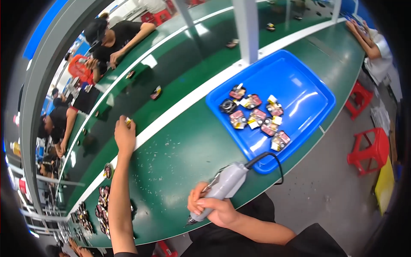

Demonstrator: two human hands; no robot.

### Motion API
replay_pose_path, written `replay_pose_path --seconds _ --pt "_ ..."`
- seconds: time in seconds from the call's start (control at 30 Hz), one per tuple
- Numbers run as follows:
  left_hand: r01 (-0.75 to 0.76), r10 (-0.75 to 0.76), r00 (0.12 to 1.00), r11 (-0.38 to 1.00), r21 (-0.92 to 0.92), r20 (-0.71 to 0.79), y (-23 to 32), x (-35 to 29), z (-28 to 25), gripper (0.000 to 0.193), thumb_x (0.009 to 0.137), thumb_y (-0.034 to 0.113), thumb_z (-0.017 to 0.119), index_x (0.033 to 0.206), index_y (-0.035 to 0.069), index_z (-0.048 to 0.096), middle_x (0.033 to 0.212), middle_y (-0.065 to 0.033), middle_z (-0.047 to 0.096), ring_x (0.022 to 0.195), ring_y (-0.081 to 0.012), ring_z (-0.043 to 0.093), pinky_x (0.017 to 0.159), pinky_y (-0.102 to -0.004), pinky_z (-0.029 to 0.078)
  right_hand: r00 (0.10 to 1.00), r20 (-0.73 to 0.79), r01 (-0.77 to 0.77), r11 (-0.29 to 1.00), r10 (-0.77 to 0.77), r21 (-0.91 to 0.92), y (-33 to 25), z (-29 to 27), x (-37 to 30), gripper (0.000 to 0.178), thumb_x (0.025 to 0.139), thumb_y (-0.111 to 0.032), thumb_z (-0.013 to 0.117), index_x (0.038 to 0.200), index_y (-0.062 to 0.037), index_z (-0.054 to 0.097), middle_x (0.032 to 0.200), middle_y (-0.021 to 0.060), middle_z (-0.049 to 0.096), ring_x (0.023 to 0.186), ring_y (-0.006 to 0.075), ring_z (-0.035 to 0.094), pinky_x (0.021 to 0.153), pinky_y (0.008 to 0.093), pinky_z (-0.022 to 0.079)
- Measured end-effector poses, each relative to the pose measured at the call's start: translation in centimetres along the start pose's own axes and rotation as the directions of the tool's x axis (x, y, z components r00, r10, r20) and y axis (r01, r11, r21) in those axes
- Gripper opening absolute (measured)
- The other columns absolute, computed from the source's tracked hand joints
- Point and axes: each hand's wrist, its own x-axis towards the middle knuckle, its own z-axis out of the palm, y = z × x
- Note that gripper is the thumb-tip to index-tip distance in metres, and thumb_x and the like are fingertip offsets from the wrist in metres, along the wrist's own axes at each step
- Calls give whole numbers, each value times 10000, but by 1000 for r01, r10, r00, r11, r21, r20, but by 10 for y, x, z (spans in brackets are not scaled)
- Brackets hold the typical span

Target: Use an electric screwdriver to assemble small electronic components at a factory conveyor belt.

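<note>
the right hand (217, 210) grips a grey power screwdriver (227, 182), a blue tray (306, 96) beyond it; the left hand (125, 138) pinches a small part (128, 121), mostly hidden.

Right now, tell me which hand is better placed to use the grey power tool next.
Right, I'd judge: the right hand grips the grey power tool, while the left hand is stretched beyond the white strip, a small object at its fingertips.
</note>
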Motion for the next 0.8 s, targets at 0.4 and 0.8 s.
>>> replay_pose_path --seconds 0.4,0.8 --pt "-243 377 926 647 -723 26 253 -36 -54 289 848 152 678 1055 -24 578 946 -187 615 765 -282 659 672 -368 548 999 51 7 1000 -8 15 -3 1 -3 87 833 -43 577 892 -23 518 723 55 475 672 147 469 645 284 376" --pt "-167 303 951 676 -718 64 193 -27 -55 307 924 137 568 1193 -10 556 1054 -153 628 950 -241 614 819 -368 487 999 33 9 997 -7 -77 -4 2 -2 87 813 -98 568 874 -61 520 657 45 430 631 166 453 645 318 345"
